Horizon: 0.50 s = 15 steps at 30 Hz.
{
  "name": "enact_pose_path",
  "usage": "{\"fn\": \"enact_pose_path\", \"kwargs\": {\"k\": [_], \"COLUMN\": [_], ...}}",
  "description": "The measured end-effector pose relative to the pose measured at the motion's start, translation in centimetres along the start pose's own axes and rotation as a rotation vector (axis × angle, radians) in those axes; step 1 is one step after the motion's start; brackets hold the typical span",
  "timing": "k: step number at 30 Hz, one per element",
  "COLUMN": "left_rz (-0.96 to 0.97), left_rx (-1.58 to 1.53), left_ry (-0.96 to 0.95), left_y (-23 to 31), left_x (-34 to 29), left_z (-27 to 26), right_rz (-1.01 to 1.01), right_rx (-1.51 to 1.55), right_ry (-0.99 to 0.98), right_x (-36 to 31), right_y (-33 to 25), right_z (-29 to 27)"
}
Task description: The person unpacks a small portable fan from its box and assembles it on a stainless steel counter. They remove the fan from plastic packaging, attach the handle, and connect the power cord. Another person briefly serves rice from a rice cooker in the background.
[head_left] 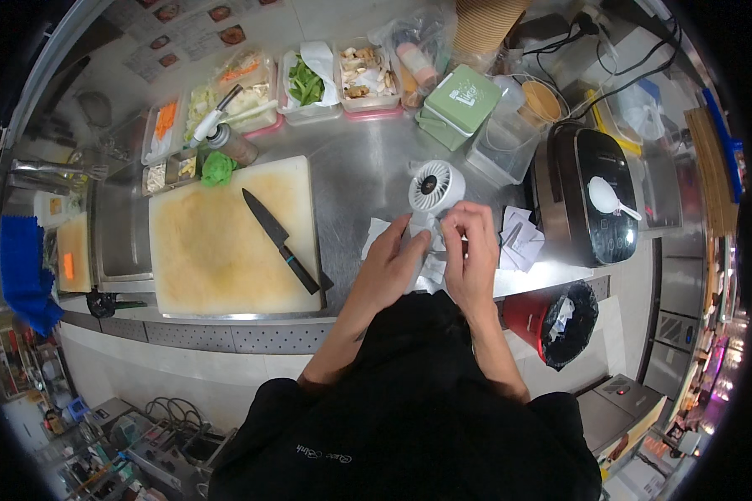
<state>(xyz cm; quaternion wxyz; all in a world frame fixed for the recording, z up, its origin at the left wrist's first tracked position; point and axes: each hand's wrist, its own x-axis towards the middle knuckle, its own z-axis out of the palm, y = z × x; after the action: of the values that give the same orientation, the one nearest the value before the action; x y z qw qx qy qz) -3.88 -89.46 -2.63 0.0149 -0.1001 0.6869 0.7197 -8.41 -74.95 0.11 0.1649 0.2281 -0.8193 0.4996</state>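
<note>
Several slips of white paper (426, 222) in the head view, gathered at the near edge of the steel desk (355, 167), partly between left hand (390, 260) and right hand (470, 255). Left hand half curled, thumb and forefinger apparently grasping a piece from its left side; right hand with fingers bent and tips drawn together at the other side, seemingly pinching. Cannot tell exactly where the right fingertips meet the paper, contact being hidden behind the fingers. Judging by the pose, in the midst of fine two-handed paper work; cannot tell folding from tearing. Calls next for a light fingertip pinch from both sides, without brushing loose pieces off the front edge.

Just beyond the hands, a small white fan (437, 185), limiting reach forward; cannot tell whether running, but a likely cause of scattered slips if so. Right of right hand, a loose pile of paper (522, 240), then a black cooker (589, 163) with a white scoop (607, 197) on top. Below the desk edge on the right, a red bin (524, 321) with a black liner and white scraps inside.

To the left, a pale cutting board (217, 242) with a dark knife (267, 219) lying on it, handle toward the left forearm: best kept clear of. Along the back, a tub of green leaves (313, 113) and a green box (462, 98), both well apart from the hands.
</note>
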Motion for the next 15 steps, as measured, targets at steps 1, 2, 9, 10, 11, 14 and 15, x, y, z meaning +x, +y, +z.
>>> {"fn": "enact_pose_path", "kwargs": {"k": [1,2,9,10,11,14,15], "left_rz": [-0.002,-0.040,0.162,0.172,0.194,0.222,0.213], "left_rx": [0.000,0.079,0.774,0.838,0.878,0.981,1.005], "left_ry": [0.005,0.035,0.236,0.234,0.242,0.257,0.250], "left_y": [-1.9,-3.5,-17.1,-17.8,-18.1,-18.4,-18.5], "left_x": [0.7,1.2,3.1,3.0,3.0,2.3,2.0], "left_z": [0.2,0.3,0.4,0.6,0.6,0.5,0.5], "right_rz": [0.060,0.217,1.043,1.082,1.099,1.143,1.150], "right_rx": [0.023,0.067,0.550,0.584,0.602,0.627,0.615], "right_ry": [0.036,0.005,-0.360,-0.351,-0.342,-0.342,-0.349], "right_x": [-0.3,-0.7,-6.8,-7.7,-8.3,-9.9,-10.2], "right_y": [0.9,2.0,14.3,15.4,16.0,15.9,15.7], "right_z": [0.7,1.3,6.9,7.0,7.2,7.6,7.8]}}
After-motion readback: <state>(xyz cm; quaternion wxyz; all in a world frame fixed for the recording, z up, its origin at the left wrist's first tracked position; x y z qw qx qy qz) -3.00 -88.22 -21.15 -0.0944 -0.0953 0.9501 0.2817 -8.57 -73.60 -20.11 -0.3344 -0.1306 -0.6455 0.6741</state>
